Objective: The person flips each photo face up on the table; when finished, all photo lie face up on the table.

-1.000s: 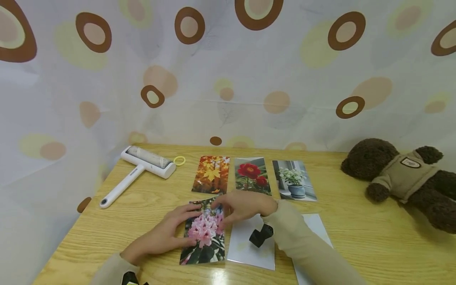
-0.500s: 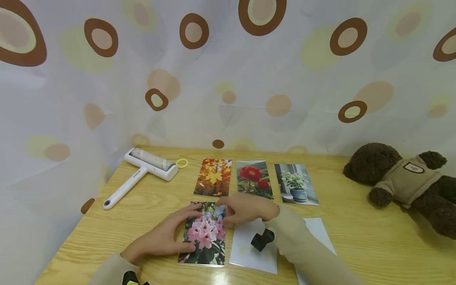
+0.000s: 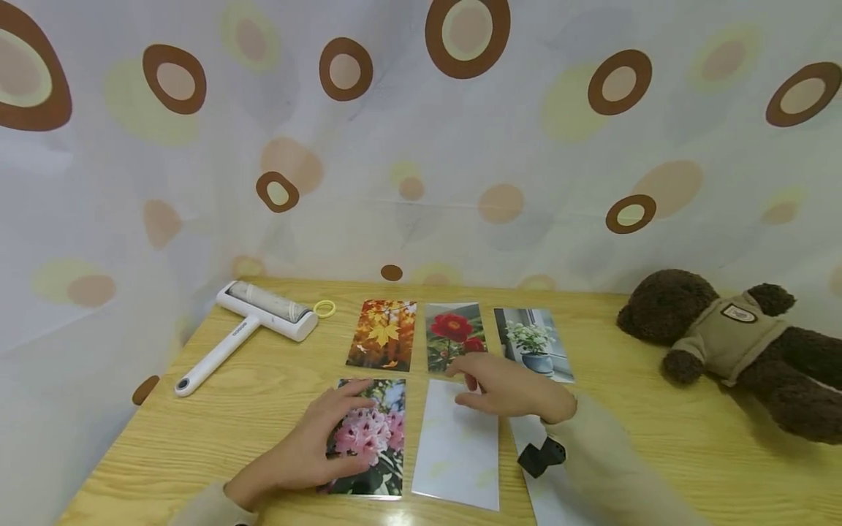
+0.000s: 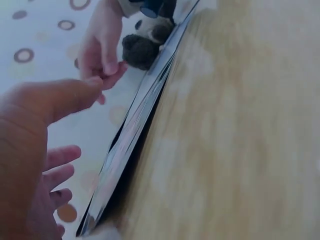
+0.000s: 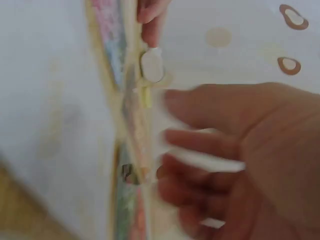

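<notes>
My left hand point(image 3: 309, 446) rests over the left side of a pink-flower photo card point(image 3: 381, 467), thumb and fingers spread. In the left wrist view its thumb is straight out above the card's edge. To the right lies a blank white card point(image 3: 454, 460), face plain. Over that card's top end hovers my right hand point(image 3: 509, 387), fingers loosely bent and nothing between them; it is blurred in the right wrist view. A red-flower photo card point(image 3: 452, 332) lies just behind it. A second white card point(image 3: 546, 486) is partly hidden under the right forearm.
An autumn-leaf photo card point(image 3: 381, 332) and a potted-plant photo card point(image 3: 536, 343) lie in the back row. At the left are a white lint roller point(image 3: 263, 314) and a yellow ring point(image 3: 325, 308). A brown teddy bear point(image 3: 717, 336) lies at the right. A patterned curtain hangs behind.
My right hand has left the pink-flower card's right edge and moved right, over the white card. The left hand stays at the pink-flower card, which now lies flat. The head view has shifted slightly.
</notes>
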The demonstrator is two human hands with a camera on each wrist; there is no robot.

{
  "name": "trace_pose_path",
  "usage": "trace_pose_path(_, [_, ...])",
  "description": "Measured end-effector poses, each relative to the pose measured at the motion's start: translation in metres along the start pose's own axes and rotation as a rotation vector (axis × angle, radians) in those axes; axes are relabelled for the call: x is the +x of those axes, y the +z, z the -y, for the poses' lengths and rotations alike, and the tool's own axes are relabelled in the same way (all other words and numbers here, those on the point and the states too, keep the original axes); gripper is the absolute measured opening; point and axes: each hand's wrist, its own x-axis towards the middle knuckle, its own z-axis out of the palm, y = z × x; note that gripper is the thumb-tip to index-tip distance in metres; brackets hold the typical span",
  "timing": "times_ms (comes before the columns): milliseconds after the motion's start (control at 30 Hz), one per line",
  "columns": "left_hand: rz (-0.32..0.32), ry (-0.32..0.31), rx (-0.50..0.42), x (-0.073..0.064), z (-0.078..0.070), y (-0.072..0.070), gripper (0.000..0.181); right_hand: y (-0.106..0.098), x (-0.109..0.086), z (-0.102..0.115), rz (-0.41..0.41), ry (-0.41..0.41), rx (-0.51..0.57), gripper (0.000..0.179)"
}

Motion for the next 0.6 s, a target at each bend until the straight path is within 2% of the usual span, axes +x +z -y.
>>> trace_pose_path(100, [0.041,0.024,0.059,0.003,-0.010,0.007,0.067,0.005,-0.011,-0.008,-0.126,-0.026,-0.006,0.028])
trace_pose_path(167, [0.079,0.028,0.094,0.005,-0.016,0.011,0.068,0.007,-0.015,-0.012,-0.166,-0.025,-0.012,0.026])
trace_pose_path(333, [0.106,0.026,0.151,0.012,-0.026,0.020,0.056,0.013,-0.023,-0.018,-0.167,0.013,-0.015,0.030])
trace_pose_path(433, [0.122,0.038,0.190,0.021,-0.031,0.024,0.051,0.015,-0.027,-0.019,-0.174,0.064,-0.057,0.036])
trace_pose_path(600, [0.221,0.059,0.289,0.041,-0.040,0.032,0.046,0.018,-0.029,-0.019,-0.208,0.147,-0.135,0.046])
